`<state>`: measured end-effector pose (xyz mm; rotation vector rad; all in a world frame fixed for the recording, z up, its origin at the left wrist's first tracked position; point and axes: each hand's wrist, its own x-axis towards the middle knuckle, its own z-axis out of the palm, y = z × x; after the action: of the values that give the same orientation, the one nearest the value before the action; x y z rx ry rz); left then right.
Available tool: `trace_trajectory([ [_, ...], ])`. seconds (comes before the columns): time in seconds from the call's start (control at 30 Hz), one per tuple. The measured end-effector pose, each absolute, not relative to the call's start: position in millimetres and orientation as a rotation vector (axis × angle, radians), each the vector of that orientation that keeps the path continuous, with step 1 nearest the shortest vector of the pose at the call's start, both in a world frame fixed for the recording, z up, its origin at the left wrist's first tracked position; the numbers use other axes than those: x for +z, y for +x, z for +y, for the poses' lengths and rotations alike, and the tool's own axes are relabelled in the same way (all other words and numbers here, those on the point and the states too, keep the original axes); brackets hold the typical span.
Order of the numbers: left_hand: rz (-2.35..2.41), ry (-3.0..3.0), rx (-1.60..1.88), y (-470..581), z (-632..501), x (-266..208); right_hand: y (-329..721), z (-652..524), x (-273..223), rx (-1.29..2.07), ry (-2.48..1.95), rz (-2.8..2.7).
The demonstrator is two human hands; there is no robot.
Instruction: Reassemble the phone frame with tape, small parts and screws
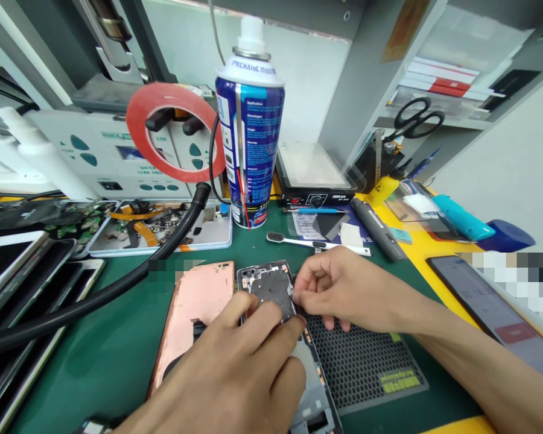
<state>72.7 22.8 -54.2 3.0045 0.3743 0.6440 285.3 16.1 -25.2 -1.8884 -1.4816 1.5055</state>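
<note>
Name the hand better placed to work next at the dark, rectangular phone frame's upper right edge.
Probably the right hand: its fingertips pinch together at that edge of the phone frame, while the left hand lies across the frame lower down, apparently steadying it.

A gray shelf (364, 66) with a pale back panel (314, 84) stands beyond the green mat (117, 361) on a yellow table (419, 259), a whitish wall (520, 157) at far right.
</note>
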Motion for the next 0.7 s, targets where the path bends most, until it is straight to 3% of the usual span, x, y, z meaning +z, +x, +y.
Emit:
trace_trajectory([
  [0.4,0.383,2.968,0.698,73.6,25.4,-57.7,283.1,14.5,-31.8,1.442,-1.927,-1.459],
  [0.7,0.364,3.017,0.657,69.8,24.7,-59.5,290.9,16.7,-32.5,1.472,-1.706,-1.344],
])
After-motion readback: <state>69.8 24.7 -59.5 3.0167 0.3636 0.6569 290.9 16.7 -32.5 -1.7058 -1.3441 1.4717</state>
